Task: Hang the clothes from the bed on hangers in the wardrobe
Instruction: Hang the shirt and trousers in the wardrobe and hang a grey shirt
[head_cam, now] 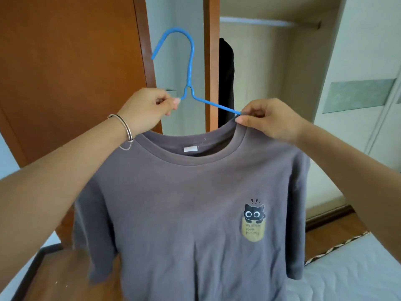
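Observation:
A grey T-shirt (186,205) with a small cat print on its chest hangs in front of me, filling the lower middle of the view. A blue wire hanger (189,68) rises above its collar, hook pointing up and left. My left hand (147,109) pinches the hanger just below the neck on its left arm. My right hand (269,118) pinches the shirt's collar together with the hanger's right arm. The hanger's lower bar and left arm are hidden by my hand and the fabric.
The open wardrobe (271,68) stands ahead with a rail (269,23) near its top and a black garment (225,81) hanging at its left. A brown wooden door (69,68) fills the left. The bed's pale mattress (355,272) lies at lower right.

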`<state>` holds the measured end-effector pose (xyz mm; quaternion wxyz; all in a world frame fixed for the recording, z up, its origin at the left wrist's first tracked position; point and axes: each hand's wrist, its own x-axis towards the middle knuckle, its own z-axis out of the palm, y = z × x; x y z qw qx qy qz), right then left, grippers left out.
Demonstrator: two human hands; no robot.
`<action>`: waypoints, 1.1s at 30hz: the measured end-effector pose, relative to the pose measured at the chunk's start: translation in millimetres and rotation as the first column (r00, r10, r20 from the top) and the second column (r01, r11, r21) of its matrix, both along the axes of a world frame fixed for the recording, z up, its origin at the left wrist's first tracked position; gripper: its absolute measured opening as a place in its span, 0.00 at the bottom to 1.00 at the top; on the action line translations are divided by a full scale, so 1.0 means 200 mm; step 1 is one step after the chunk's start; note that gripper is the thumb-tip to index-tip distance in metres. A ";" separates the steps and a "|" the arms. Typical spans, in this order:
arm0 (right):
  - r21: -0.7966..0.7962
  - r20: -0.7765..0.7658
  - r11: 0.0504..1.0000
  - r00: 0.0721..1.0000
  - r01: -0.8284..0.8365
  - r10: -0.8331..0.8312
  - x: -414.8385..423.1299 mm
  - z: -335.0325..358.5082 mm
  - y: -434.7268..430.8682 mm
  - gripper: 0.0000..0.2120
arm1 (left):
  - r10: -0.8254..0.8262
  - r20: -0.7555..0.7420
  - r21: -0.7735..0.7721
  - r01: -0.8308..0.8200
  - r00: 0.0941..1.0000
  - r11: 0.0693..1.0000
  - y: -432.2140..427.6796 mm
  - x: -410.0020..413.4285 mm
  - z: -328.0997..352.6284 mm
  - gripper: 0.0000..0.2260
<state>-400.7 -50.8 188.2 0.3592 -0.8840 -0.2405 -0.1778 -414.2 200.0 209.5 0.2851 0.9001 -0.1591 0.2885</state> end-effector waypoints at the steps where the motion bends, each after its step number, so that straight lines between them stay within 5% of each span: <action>1: -0.030 0.008 0.999 1.000 0.027 -0.027 0.05 0.01 0.02 0.06 | -0.035 -0.009 -0.010 0.035 0.999 0.999 0.01 0.09 0.00 0.13; 7: -0.002 -0.027 0.997 0.996 0.081 -0.081 0.29 0.13 0.20 0.09 | -0.297 0.042 -0.056 0.299 0.954 0.952 -0.12 0.52 0.00 0.11; 13: 0.160 0.035 0.921 0.931 0.355 -0.365 0.51 0.10 0.05 0.16 | -0.499 0.145 -0.001 0.504 0.854 0.863 -0.28 0.91 -0.04 0.10; 17: 0.224 0.073 0.841 0.852 0.492 -0.518 0.63 0.08 -0.18 0.16 | -0.467 0.015 0.125 0.462 0.884 0.878 -0.33 1.20 -0.11 0.18; 21: 0.265 0.120 0.813 0.820 0.517 -0.560 0.74 0.09 -0.40 0.07 | -0.498 -0.027 0.146 0.497 0.867 0.856 -0.51 1.47 -0.14 0.11; 26: 0.173 0.153 0.776 0.761 0.607 -0.630 0.95 0.16 -0.64 0.13 | -0.607 -0.064 0.128 0.610 0.792 0.782 -0.86 1.75 -0.10 0.19; 30: 0.125 0.132 0.715 0.703 0.688 -0.699 1.10 0.16 -0.77 0.12 | -0.641 -0.074 0.079 0.645 0.764 0.760 -1.06 1.94 -0.11 0.12; 33: 0.122 0.102 0.677 0.669 0.726 -0.736 1.21 0.16 -0.85 0.12 | -0.760 -0.022 0.078 0.759 0.650 0.647 -1.23 2.01 -0.08 0.10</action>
